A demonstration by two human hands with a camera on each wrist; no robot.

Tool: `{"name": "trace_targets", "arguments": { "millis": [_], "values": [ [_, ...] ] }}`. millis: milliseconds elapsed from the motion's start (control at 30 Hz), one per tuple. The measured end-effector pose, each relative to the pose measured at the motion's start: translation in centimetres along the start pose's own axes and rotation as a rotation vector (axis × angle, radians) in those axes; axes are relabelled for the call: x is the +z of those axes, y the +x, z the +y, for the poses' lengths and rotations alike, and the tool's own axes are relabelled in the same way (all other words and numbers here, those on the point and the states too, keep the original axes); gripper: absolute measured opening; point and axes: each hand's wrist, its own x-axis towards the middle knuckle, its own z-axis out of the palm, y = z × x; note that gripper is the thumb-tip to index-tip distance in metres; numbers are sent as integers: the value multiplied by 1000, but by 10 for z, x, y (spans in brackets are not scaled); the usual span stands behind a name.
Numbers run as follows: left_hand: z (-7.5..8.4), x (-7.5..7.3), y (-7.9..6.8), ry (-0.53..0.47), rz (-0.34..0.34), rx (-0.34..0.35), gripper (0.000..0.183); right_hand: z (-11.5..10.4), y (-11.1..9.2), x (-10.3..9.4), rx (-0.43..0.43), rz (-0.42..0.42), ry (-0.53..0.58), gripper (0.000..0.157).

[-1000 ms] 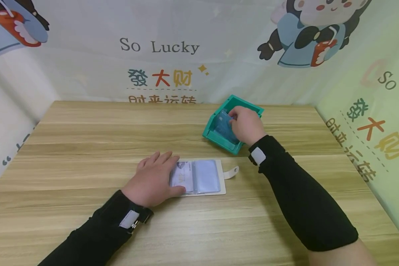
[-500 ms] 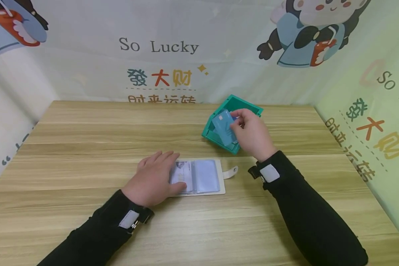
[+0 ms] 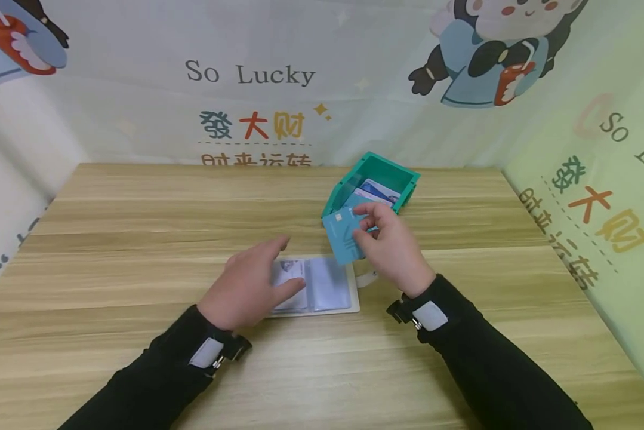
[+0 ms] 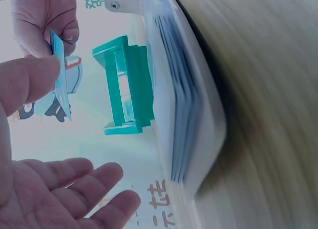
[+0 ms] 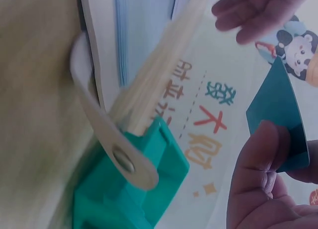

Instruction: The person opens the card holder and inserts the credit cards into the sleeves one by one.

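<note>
Between thumb and fingers my right hand (image 3: pixel 394 251) pinches a blue bank card (image 3: pixel 343 236), raised in front of the green bin. In the right wrist view the card (image 5: pixel 278 114) shows its plain side. My left hand (image 3: pixel 246 283) hovers over the left part of an open card holder (image 3: pixel 329 286), thumb and fingers spread with nothing in them. The holder lies flat, with clear sleeves and a printed card (image 3: pixel 289 278) in the left one. Its pages (image 4: pixel 171 90) are stacked in several layers. A white snap strap (image 5: pixel 114 144) sticks out from its right side.
A green plastic bin (image 3: pixel 383 170) stands behind the holder, with several more cards (image 3: pixel 375 191) inside. Wooden tabletop (image 3: pixel 139 227) surrounds them. A printed cloth (image 3: pixel 257 36) hangs along the table's back edge, and another covers the right side.
My right hand has lifted the blue card out of the bin and brought it forward toward the holder. My left hand has risen off the holder's page where it was resting.
</note>
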Motion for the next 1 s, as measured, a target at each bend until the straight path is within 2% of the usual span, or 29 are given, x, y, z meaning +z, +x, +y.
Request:
{"name": "trace_targets", "arguments": {
  "millis": [267, 533, 633, 800, 867, 1000],
  "values": [
    [7, 3, 5, -148, 1, -1, 76, 4, -13, 15, -11, -20, 122, 29],
    [13, 9, 7, -286, -33, -15, 76, 2, -26, 27, 8, -69, 258, 32],
    [14, 10, 7, -326, -25, -23, 72, 2, -30, 32, 15, -96, 293, 34],
    [13, 11, 8, -397, 16, -32, 65, -1, -30, 37, 12, -118, 317, 36],
    [13, 12, 8, -426, 25, -35, 64, -10, -32, 34, 15, -125, 302, 37],
    [13, 13, 9, -451, 28, -40, 64, -10, -32, 33, 22, -127, 270, 39]
  ]
}}
